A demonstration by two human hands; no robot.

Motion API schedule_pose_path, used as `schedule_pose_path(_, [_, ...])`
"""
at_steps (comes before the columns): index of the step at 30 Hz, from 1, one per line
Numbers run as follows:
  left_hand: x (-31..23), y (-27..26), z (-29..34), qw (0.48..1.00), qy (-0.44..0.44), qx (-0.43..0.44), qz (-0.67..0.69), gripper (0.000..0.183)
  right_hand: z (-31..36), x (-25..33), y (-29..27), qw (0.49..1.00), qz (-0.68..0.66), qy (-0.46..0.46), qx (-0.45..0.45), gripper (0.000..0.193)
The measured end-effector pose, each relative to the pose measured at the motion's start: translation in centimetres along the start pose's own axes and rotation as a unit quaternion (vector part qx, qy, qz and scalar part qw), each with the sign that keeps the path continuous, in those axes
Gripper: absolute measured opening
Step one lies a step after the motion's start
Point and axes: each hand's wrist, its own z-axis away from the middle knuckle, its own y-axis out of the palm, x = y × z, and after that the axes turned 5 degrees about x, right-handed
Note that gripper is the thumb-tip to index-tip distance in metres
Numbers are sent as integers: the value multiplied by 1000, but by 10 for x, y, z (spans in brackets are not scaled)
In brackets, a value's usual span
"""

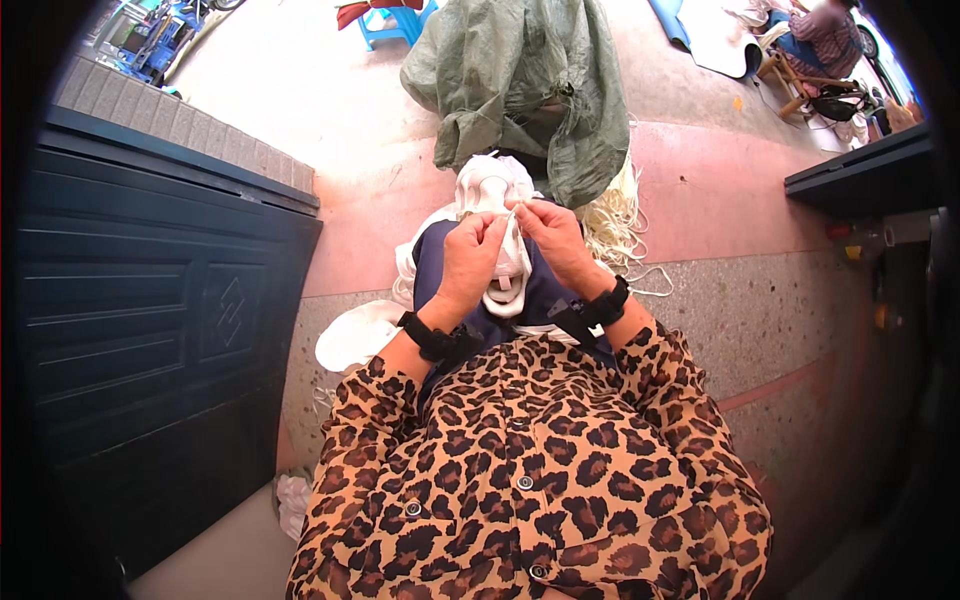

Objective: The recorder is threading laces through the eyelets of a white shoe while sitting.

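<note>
A white shoe (507,262) lies on my lap between my forearms, its heel end toward me. Over its upper part my left hand (472,255) is closed in a pinch. Just beside it, my right hand (558,240) pinches too, thumb and forefinger pressed together. A thin white shoelace (514,212) shows at the fingertips of both hands, which almost meet. More white shoe material (490,183) bulges just beyond the fingers. How the lace runs through the shoe is hidden by my fingers.
A bundle of loose white laces (612,222) hangs right of my knees. A large green sack (530,90) stands ahead. White pieces (355,333) lie at my left. Dark door panels (130,300) flank me on the left and right. A seated person (822,40) is far right.
</note>
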Motion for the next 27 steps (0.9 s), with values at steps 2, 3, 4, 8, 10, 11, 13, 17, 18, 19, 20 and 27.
schedule_pose_path(2, [2, 0, 0, 1000, -3, 4, -1, 20, -3, -4, -1, 1000, 22, -3, 12, 26])
schedule_pose_path(3, [2, -1, 0, 1000, -3, 3, -1, 20, -4, -4, -1, 1000, 23, -3, 12, 26])
schedule_pose_path(4, [1, -1, 1, 999, -42, -3, 12, 21, -4, -5, 0, 999, 31, -6, 18, 26])
schedule_pose_path(8, [-1, -2, 0, 995, -94, 0, 41, 22, -5, -4, 3, 998, 58, -15, 22, 25])
schedule_pose_path(10, [2, -8, -6, 998, -55, 22, 10, 22, -7, -8, -2, 996, 74, -41, 19, 24])
schedule_pose_path(11, [6, -13, -10, 999, -15, 43, -21, 23, -6, -10, -3, 994, 88, -66, 16, 24])
schedule_pose_path(13, [23, -35, -23, 997, -46, 34, -46, 22, -3, 8, 5, 998, -14, -43, 33, 23])
schedule_pose_path(17, [59, -63, -65, 958, 8, 87, -274, 21, -9, 34, 7, 995, 10, -45, 87, 21])
schedule_pose_path(18, [62, -63, -73, 958, 13, 88, -274, 21, -10, 41, 7, 995, 12, -50, 86, 21])
schedule_pose_path(19, [66, -61, -79, 925, 13, 131, -357, 22, -11, 47, 8, 994, 47, -66, 79, 20])
schedule_pose_path(20, [68, -57, -87, 882, 12, 174, -438, 24, -11, 54, 7, 991, 81, -80, 71, 20])
schedule_pose_path(27, [43, -50, -113, 826, -59, 312, -466, 19, -6, 176, 19, 957, 126, -235, 116, 17])
